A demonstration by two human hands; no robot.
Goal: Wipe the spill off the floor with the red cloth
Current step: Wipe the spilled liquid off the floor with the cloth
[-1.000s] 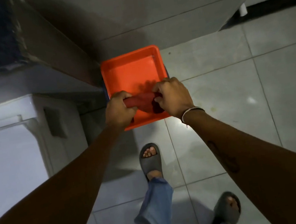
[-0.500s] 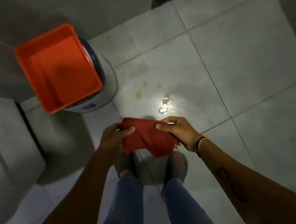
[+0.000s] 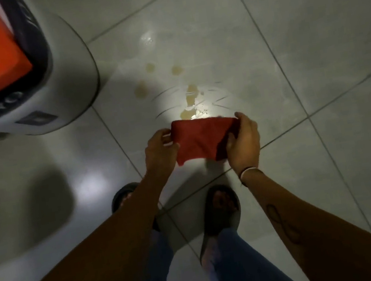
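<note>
Since half a second ago, you have bent closer to the yellowish spill [image 3: 190, 100] on the grey tiled floor [image 3: 310, 47]; your folded red cloth [image 3: 200, 140] hangs between both hands just before it, left hand [image 3: 160, 150] and right hand [image 3: 243, 142] each closed on an end

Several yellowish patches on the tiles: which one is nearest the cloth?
The puddle in the bright glare, right at the top edge of the red cloth held in both hands. The three round drops lie farther away, toward the white appliance.
</note>
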